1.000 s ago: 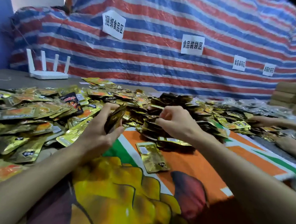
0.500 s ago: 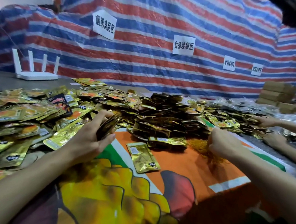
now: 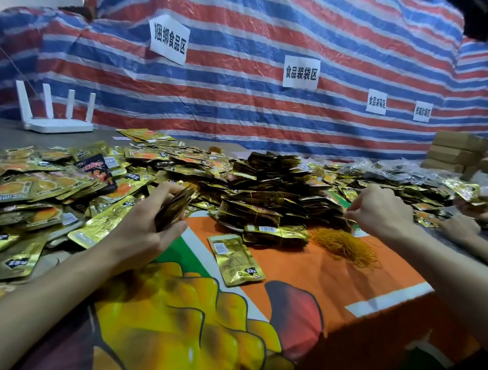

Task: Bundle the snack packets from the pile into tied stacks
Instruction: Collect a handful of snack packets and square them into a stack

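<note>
We see the left hand at about eight o'clock, fingers and thumb clamped round a small stack of gold packets held on edge just above the printed cloth. The right hand hangs at three o'clock with its fingers curled and the tips pinched together. We cannot tell whether a band lies between them. Just below it, at four o'clock, sits a tangle of orange rubber bands on the cloth.

Between the hands one single packet lies flat, label side down, apart from the rest. Behind it, at twelve o'clock, rises the heap of tied stacks, and one bundle at its front edge is touching the cloth. The loose pile of snack packets spreads from nine to eleven o'clock, with one black packet among the gold.

At the far right, near three o'clock, another person's hands rest among more packets. A white router with four upright aerials stands at ten o'clock. Behind everything hangs a red, white and blue striped tarp bearing paper signs. Brown cardboard boxes are stacked at two o'clock.
</note>
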Available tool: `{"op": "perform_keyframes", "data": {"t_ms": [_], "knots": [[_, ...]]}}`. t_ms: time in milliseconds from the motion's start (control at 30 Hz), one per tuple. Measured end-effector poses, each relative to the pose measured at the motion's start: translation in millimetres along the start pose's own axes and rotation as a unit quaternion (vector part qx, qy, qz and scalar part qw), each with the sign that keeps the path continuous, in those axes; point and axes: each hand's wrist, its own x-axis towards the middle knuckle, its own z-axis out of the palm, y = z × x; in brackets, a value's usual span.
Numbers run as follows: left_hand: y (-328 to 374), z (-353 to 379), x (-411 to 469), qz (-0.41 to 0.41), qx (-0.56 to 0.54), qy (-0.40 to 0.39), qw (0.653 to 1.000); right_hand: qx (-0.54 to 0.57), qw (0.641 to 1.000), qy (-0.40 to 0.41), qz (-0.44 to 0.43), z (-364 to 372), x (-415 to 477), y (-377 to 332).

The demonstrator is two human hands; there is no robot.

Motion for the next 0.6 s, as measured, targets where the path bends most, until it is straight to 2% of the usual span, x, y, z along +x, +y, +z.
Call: {"op": "perform_keyframes", "data": {"t_ms": [133, 233, 333, 400, 500, 600], "knots": [[-5.7, -3.9, 2.5, -0.045, -0.030, 0.037, 0.998, 0.026, 1.000, 0.017, 0.004, -10.3, 4.1, -9.1], [0.6, -6.3, 5.7, -0.111, -0.153, 0.086, 0.978, 0.151, 0.985, 0.015, -0.077, -14.8, 2.3, -33.6], [3.3, -12.1, 9.6, -0.173, -0.313, 0.075, 0.931, 0.305, 0.934, -0.037, -0.184, -18.4, -16.8, -83.9], [5.1, -17.8, 10.4, -0.200, -0.387, 0.053, 0.899, 0.392, 0.890, -0.080, -0.217, -15.1, -32.5, -124.0], [2.7, -26.0, 10.0, -0.272, -0.421, 0.018, 0.865, 0.494, 0.825, -0.143, -0.234, 3.1, -53.7, -182.1], [-3.2, -34.2, 11.5, -0.327, -0.406, 0.016, 0.853, 0.561, 0.772, -0.179, -0.239, 23.9, -70.7, -226.5]]}}
